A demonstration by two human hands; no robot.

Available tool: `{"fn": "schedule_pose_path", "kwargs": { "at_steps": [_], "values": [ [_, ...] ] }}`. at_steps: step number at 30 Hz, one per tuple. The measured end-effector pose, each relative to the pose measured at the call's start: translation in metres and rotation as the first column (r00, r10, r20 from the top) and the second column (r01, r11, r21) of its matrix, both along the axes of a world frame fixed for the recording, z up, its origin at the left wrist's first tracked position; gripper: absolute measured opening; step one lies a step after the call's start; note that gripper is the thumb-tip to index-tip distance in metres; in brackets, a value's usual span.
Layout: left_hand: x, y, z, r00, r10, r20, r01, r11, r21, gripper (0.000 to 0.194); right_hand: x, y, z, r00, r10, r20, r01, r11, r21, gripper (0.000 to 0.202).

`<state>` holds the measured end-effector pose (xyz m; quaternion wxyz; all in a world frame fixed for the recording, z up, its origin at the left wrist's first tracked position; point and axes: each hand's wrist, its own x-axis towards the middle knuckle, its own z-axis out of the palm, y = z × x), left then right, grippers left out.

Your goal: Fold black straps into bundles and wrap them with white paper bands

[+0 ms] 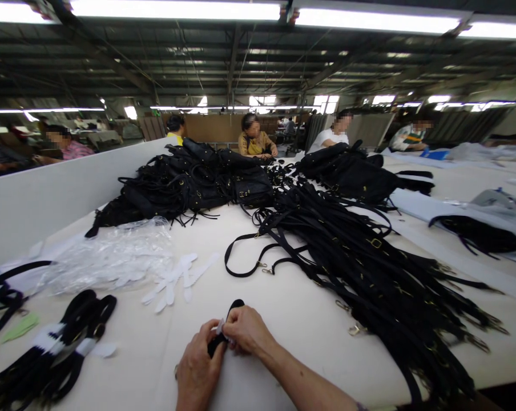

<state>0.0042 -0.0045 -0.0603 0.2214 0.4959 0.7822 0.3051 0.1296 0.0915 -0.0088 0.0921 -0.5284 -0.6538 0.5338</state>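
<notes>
Between my hands, just above the table, is a folded black strap, its looped end sticking up past my fingers. My left hand is closed round the strap from the left. With its fingers pinched, my right hand grips a small white paper strip at the strap. Much of the strap is hidden behind the fingers. To the left lie coiled black straps bound with white paper bands. Loose white paper strips are scattered on the table beyond my hands.
A big heap of black straps with brass clips spreads over the right side. Black bags are piled at the back left beside a white partition. Clear plastic bags lie at left. Several people sit across the table.
</notes>
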Motion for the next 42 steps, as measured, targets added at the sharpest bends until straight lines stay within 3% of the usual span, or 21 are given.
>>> {"fn": "schedule_pose_path", "kwargs": {
  "at_steps": [8,16,22,28,33,39,42],
  "values": [
    [0.001,-0.002,0.006,0.999,0.026,0.048,-0.027,0.999,0.04,0.038,0.002,-0.004,-0.005,0.986,0.006,-0.164,-0.003,1.0,0.021,0.017],
    [0.002,0.001,0.009,0.996,0.041,0.077,-0.041,0.999,0.003,0.028,0.003,-0.006,0.015,0.997,0.06,-0.045,-0.056,0.994,0.089,0.019],
    [0.002,0.0,0.013,0.994,0.037,0.106,-0.034,0.999,-0.026,0.026,0.001,-0.006,0.003,0.993,0.013,-0.118,-0.006,0.998,0.064,0.013],
    [0.002,0.0,0.014,0.991,0.052,0.12,-0.051,0.999,-0.008,0.027,0.002,-0.006,-0.006,0.981,0.016,-0.193,-0.011,1.0,0.024,0.019],
    [0.002,0.001,0.014,0.99,0.047,0.135,-0.051,0.998,0.024,0.029,0.003,-0.006,-0.004,0.987,0.039,-0.157,-0.026,0.996,0.084,0.019],
    [0.001,0.0,0.011,0.992,0.031,0.123,-0.034,0.999,0.02,0.029,0.008,-0.011,0.005,0.994,0.08,-0.081,-0.05,0.947,0.318,0.025],
    [0.0,0.0,0.014,0.989,0.032,0.143,-0.034,0.999,0.009,0.028,0.01,-0.011,0.008,0.986,0.091,-0.137,-0.046,0.952,0.303,0.017]
  ]
}}
